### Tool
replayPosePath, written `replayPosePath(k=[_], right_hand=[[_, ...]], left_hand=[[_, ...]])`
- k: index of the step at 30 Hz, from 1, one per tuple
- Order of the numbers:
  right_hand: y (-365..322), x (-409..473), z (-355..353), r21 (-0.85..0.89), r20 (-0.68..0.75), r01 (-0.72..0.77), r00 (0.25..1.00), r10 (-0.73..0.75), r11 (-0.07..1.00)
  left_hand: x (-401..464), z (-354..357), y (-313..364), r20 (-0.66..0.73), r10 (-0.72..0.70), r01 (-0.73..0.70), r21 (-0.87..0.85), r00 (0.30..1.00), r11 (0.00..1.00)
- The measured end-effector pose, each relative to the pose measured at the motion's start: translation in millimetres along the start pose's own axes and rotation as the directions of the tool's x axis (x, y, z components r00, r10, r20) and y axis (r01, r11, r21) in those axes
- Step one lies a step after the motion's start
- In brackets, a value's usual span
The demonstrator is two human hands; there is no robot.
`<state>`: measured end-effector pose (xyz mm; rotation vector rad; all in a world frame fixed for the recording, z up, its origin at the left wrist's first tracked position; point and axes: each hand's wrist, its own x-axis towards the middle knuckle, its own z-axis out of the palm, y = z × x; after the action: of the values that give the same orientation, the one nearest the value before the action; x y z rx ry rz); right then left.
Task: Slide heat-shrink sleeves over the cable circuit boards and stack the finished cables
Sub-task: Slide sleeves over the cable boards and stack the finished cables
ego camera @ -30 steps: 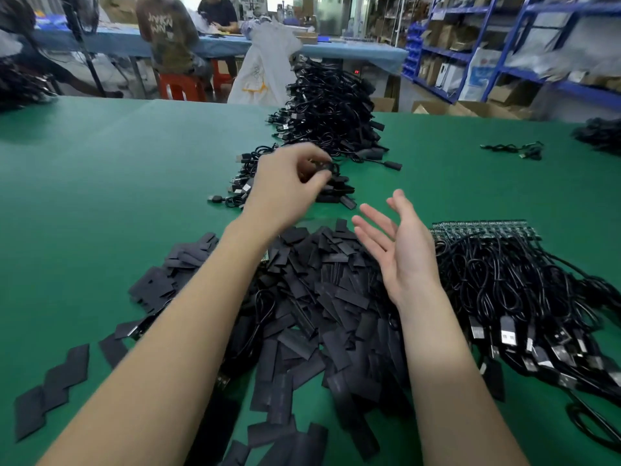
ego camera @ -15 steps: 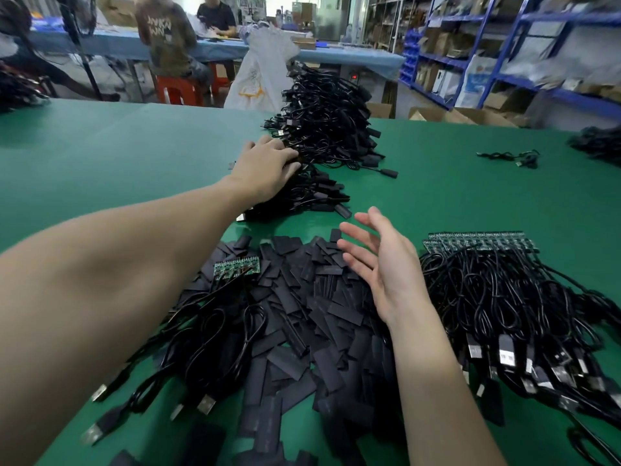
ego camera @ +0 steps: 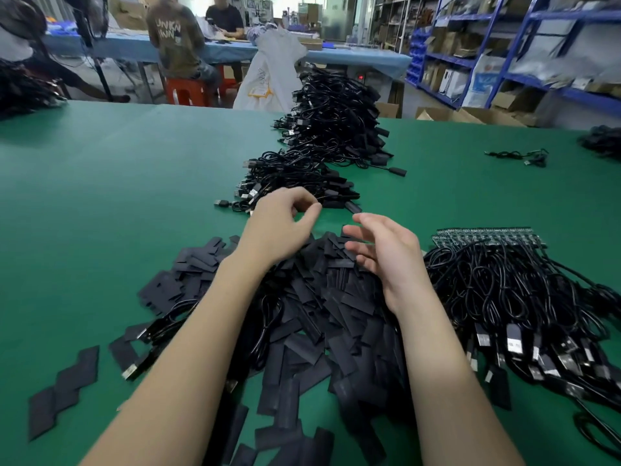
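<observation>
Flat black heat-shrink sleeves (ego camera: 322, 297) lie heaped mid-counter under your wrists. Your left hand (ego camera: 279, 227) curls thumb to fingertips w/ nothing visible in it; right hand (ego camera: 386, 253) open, fingers spread. Finished black cables (ego camera: 295, 179) stacked beyond, toward green counter's (ego camera: 117, 196) far edge.

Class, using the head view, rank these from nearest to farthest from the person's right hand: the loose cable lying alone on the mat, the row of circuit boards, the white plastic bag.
From the right hand:
1. Row of circuit boards, just to its right.
2. Loose cable, farther back on the right.
3. White plastic bag, beyond the table's far edge.
</observation>
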<state>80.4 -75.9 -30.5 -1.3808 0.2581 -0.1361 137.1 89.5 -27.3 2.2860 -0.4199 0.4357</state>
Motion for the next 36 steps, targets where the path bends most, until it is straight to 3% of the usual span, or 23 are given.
replayPosePath(k=[3, 5, 9, 14, 17, 19, 23, 28, 32, 36], right_hand=[[4, -1, 4, -0.166, 0.015, 0.057, 0.998, -0.056, 0.984], [5, 1, 7, -0.303, 0.062, 0.118, 0.993, -0.104, 0.945], [11, -1, 21, -0.630, 0.247, 0.333, 0.942, -0.226, 0.701], [27, -13, 48, -0.749, 0.485, 0.520, 0.852, -0.196, 0.411], [34, -15, 54, -0.759, 0.524, 0.551, 0.833, -0.177, 0.348], [35, -15, 56, -0.753, 0.503, 0.542, 0.840, -0.204, 0.374], [29, -14, 53, -0.606, 0.292, 0.381, 0.923, -0.250, 0.699], [13, -15, 46, -0.275, 0.187, 0.144, 0.978, -0.094, 0.951], [6, -15, 41, 0.024, 0.154, -0.070, 0.986, 0.066, 0.997], [5, -13, 34, 0.022, 0.215, -0.147, 0.967, 0.139, 0.989]], left_hand=[[-5, -14, -4, 0.156, -0.081, 0.071, 0.070, 0.984, 0.995], [-4, -23, -10, 0.178, -0.115, 0.093, 0.128, 0.977, 0.987], [-6, -30, -23, 0.141, -0.209, 0.186, 0.159, 0.968, 0.970], [-7, -30, -31, 0.110, -0.302, 0.266, 0.260, 0.947, 0.928], [-9, -28, -36, 0.153, -0.350, 0.301, 0.272, 0.924, 0.914], [-5, -28, -35, 0.158, -0.337, 0.298, 0.229, 0.928, 0.927], [0, -28, -28, 0.176, -0.290, 0.281, 0.078, 0.941, 0.957], [-1, -21, -20, 0.116, -0.275, 0.275, 0.020, 0.954, 0.961], [-6, -5, -10, -0.033, -0.327, 0.327, 0.022, 0.945, 0.945], [-9, 1, -2, -0.107, -0.304, 0.303, -0.025, 0.947, 0.953]])
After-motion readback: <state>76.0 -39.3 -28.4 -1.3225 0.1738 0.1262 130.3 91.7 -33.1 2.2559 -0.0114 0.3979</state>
